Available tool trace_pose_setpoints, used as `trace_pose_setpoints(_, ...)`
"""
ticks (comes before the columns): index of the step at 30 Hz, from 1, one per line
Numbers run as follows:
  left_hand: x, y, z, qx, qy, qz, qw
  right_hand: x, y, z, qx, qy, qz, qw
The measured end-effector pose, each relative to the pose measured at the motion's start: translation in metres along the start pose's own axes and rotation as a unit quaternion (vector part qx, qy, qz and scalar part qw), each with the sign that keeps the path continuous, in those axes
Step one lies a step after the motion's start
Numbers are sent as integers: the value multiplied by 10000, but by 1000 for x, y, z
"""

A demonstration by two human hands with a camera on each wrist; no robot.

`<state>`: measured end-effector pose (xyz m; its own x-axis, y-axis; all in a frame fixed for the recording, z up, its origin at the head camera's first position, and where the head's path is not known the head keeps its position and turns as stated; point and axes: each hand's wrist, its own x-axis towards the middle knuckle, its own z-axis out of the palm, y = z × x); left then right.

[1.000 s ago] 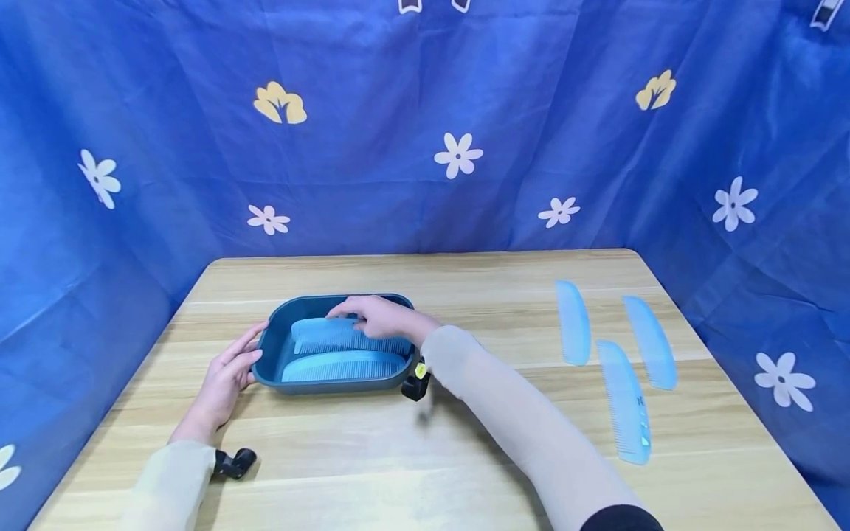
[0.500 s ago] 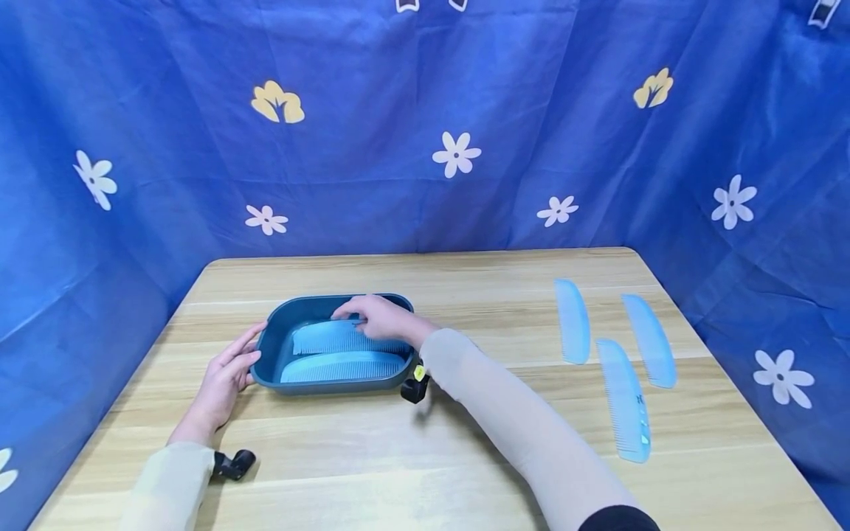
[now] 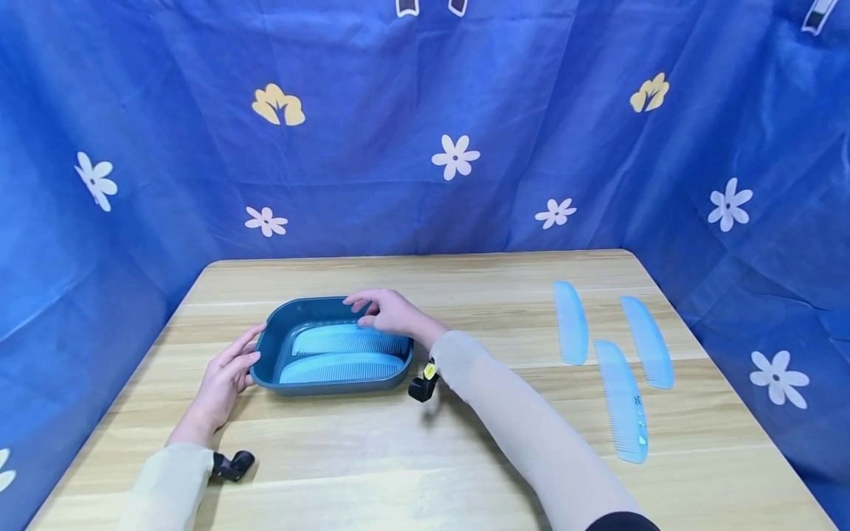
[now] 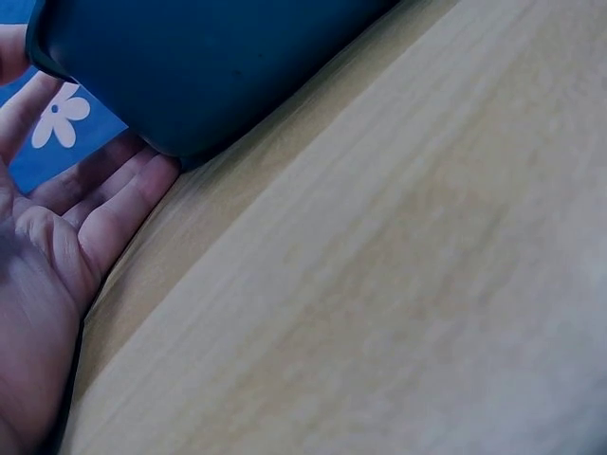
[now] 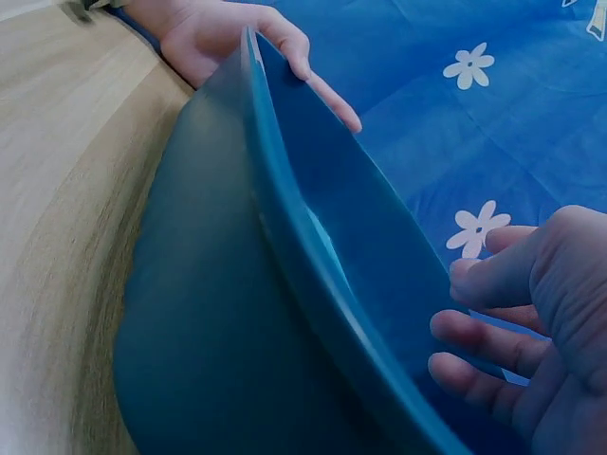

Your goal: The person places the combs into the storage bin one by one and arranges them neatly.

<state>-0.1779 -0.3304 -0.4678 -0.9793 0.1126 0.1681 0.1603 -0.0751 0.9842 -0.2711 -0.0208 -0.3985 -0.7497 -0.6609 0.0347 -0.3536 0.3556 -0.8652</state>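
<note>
A dark teal oval-ended plastic box (image 3: 332, 389) stands on the left half of the table. Two translucent blue combs lie inside: the rear comb (image 3: 341, 340) and the front comb (image 3: 339, 368), side by side with teeth towards me. My left hand (image 3: 222, 380) holds the box's left end, thumb at the rim and other fingers against the outer wall (image 4: 190, 85). Over the back right of the box hovers my right hand (image 3: 392, 313), fingers loosely bent and holding nothing. It partly covers the box's rear rim. In the right wrist view its fingers (image 5: 488, 346) are apart.
Three more blue combs lie on the right of the table: one comb (image 3: 570, 323), another comb (image 3: 646, 341) near the right edge, and a marked comb (image 3: 622, 402) in front. A blue flowered cloth (image 3: 372, 162) hangs behind and along both sides.
My right hand has let go of the rear comb and risen slightly up and to the right. The comb stays in the box. My left hand remains at the box's end.
</note>
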Motion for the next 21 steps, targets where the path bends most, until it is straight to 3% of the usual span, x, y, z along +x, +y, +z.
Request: trace_pose_setpoints(21, -1, 0, 1, 225, 130, -244, 9994, -13, 18, -9, 53, 1016, -575, 9932)
